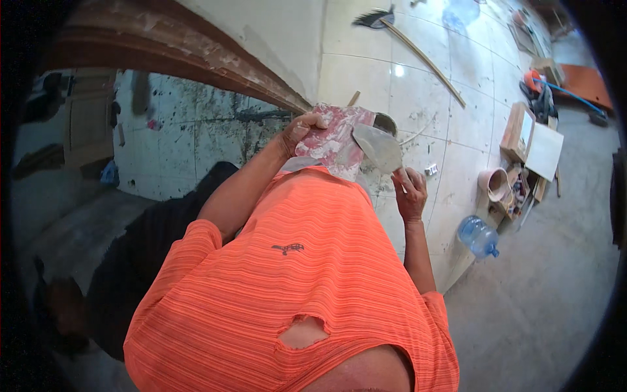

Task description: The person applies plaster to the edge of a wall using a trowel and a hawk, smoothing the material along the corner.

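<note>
My left hand (302,132) grips the left edge of a red sheet (339,134) smeared with white paste; whether it is a stiff board or a bag I cannot tell. In my right hand (411,194) is the handle of a trowel (380,149) with a broad, pale grey blade. The blade points up and left, and its tip overlaps the sheet's right side; touching or apart is unclear. Partly hidden behind both is a round container (385,122) with a dark inside.
A broom (424,60) lies on the tiles ahead. To the right are a blue water jug (477,236), a pink bucket (494,183), a wooden box (518,132) and a small white packet (431,170). A brown door frame (189,46) rises at the left.
</note>
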Available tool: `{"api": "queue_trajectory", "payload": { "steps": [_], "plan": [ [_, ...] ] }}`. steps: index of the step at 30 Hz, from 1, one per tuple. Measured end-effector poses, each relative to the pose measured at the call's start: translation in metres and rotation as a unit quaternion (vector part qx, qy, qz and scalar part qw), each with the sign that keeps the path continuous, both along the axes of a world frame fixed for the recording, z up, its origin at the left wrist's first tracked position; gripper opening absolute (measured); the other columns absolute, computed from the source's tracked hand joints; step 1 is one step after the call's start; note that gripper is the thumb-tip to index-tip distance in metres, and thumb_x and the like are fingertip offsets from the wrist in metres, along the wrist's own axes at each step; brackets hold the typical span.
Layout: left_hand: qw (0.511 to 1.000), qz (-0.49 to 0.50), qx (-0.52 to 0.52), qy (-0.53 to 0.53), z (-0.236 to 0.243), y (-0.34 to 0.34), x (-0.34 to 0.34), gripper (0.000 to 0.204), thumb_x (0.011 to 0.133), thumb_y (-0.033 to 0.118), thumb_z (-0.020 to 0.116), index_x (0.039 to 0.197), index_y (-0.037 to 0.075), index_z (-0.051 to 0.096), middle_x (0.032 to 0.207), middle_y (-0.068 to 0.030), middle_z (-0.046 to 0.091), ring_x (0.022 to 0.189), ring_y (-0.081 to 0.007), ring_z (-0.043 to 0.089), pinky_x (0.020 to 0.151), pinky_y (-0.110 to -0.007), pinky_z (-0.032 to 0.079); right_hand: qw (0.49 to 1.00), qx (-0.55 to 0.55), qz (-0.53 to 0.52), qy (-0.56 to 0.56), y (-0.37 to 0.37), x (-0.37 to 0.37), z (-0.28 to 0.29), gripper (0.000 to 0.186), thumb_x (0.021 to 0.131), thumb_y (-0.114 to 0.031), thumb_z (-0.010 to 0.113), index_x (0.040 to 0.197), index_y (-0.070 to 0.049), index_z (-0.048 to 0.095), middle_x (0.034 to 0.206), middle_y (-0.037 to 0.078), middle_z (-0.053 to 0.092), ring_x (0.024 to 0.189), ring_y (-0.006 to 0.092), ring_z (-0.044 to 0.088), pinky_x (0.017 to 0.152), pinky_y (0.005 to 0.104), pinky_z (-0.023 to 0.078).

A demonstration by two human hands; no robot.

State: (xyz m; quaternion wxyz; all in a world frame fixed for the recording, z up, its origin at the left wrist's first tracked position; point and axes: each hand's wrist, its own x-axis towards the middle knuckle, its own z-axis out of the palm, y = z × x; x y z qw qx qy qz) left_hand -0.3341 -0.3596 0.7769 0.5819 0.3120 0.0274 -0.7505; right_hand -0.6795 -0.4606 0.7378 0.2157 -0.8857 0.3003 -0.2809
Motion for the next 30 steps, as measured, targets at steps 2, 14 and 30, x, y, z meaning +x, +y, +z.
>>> {"api": "queue_trajectory", "payload": {
  "steps": [2,14,30],
  "plan": [
    [0.999,0.028,0.01,-0.025,-0.004,0.008,0.003,0.041,0.082,0.007,0.055,0.12,-0.008,0.063,0.106,-0.0155,0.072,0.088,-0.0221,0.073,0.085,-0.035,0.062,1.0,-0.005,0.01,0.009,-0.008,-0.005,0.0,0.033,0.08,-0.008,0.079,0.111,-0.017,0.073,0.105,0.005,0.068,0.093,0.0274,0.063,0.079,0.0384,0.053],
    [0.994,0.1,0.008,0.041,-0.025,0.038,0.002,0.033,0.083,0.01,0.059,0.113,-0.003,0.065,0.099,-0.0118,0.072,0.08,-0.0209,0.072,0.076,-0.035,0.063,0.99,0.09,-0.001,0.113,-0.022,-0.01,-0.03,0.044,0.082,-0.011,0.078,0.125,-0.017,0.069,0.105,0.008,0.067,0.097,0.0296,0.063,0.086,0.0414,0.051],
    [0.978,0.138,0.153,-0.031,0.049,0.043,-0.038,0.015,0.087,0.011,0.062,0.099,0.004,0.067,0.092,-0.0045,0.07,0.079,-0.0149,0.07,0.076,-0.032,0.062,0.9,0.306,0.089,0.299,-0.085,0.057,0.069,0.047,0.093,-0.041,0.067,0.129,-0.012,0.057,0.113,0.024,0.068,0.106,0.0437,0.065,0.086,0.0491,0.051]
  ]
}}
